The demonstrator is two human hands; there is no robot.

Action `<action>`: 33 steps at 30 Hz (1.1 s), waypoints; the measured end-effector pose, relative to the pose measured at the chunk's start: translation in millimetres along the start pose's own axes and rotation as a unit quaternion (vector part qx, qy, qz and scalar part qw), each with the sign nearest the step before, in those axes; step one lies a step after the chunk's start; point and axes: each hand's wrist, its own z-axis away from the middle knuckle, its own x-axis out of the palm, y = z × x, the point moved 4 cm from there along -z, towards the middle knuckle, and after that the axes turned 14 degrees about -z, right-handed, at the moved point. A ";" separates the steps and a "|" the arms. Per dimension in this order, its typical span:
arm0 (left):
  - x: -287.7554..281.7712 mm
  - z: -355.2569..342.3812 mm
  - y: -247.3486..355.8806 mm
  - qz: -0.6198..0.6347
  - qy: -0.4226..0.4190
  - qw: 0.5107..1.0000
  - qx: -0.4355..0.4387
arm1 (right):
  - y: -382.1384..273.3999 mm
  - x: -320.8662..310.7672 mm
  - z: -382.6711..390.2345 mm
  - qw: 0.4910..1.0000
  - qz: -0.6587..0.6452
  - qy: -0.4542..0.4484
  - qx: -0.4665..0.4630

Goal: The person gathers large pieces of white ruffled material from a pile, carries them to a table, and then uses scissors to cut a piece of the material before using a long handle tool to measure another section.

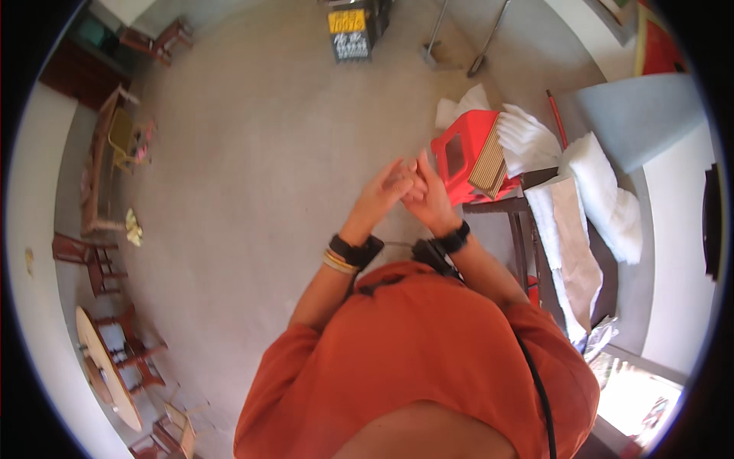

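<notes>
My left hand (381,193) and my right hand (430,196) meet in front of my body, with fingers bent and touching. Whether anything small lies between them I cannot make out. A dark band and a pale bracelet circle the left wrist; another dark band (456,237) is on the right. Just beyond my right hand is a red box (479,126) with a dark window, standing on dark wooden furniture (497,206). Against its right side leans a brown ribbed piece (489,167). White fluffy padding (529,139) lies beside it.
More white padding (608,203) and a brown sheet (577,245) lie to the right. Long-handled tools (478,63) stand at the back, near a dark vehicle-like thing (375,23). Wooden chairs (92,260) and a round tabletop (107,371) line the left wall.
</notes>
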 end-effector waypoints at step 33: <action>-562.6 -239.7 91.0 0.077 0.317 0.944 0.041 | 239.9 160.7 -631.7 0.937 0.121 -0.112 0.308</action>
